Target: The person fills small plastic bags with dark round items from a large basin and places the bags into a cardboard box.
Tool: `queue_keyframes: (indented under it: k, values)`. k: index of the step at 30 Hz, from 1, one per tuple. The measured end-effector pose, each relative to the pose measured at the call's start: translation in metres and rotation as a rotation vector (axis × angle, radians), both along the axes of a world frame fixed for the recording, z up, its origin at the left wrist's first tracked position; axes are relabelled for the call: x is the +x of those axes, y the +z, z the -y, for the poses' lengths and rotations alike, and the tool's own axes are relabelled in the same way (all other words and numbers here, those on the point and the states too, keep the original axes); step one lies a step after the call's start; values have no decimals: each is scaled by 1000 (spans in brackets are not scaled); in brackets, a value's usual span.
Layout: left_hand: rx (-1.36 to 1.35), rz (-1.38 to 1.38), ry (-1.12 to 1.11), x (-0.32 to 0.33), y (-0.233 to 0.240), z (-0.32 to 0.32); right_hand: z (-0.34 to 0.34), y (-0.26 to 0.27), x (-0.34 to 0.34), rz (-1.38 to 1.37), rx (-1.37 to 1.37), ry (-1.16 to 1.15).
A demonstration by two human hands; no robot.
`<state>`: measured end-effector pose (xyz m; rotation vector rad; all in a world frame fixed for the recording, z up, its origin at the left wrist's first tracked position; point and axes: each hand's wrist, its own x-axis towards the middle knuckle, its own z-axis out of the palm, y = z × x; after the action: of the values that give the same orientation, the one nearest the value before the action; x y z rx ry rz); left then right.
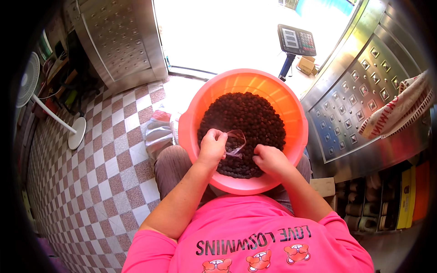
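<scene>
An orange-pink plastic basin (191, 117) rests on my lap, holding a large heap of small dark round beads or berries (244, 112). Over the heap's lower left side, my left hand (214, 143) pinches a small clear plastic bag (237, 145) between thumb and fingers. The bag hangs towards the middle of the basin, its edge looped. My right hand (271, 157) is at the lower right of the heap, with its fingers curled close to the dark pieces. Whether it holds any of them cannot be told.
A white cloth or plastic sack (158, 131) stands left of the basin. Beyond it are a white standing fan (76, 133) and a checkered tile floor. A platform scale's display (297, 40) rises near the doorway. A metal door (351, 102) and shoe shelves (363, 204) are at right.
</scene>
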<state>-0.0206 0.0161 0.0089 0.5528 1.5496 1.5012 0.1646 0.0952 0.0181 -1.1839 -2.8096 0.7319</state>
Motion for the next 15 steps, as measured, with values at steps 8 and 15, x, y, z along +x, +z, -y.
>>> queue_keyframes:
  k: [8, 15]
  values:
    - [-6, -6, 5, 1, 1, 0, 29, -2, -12, 178, -144, 168]
    - [-5, 8, 9, 1, 1, 0, 28, -20, -14, 30, -206, 242]
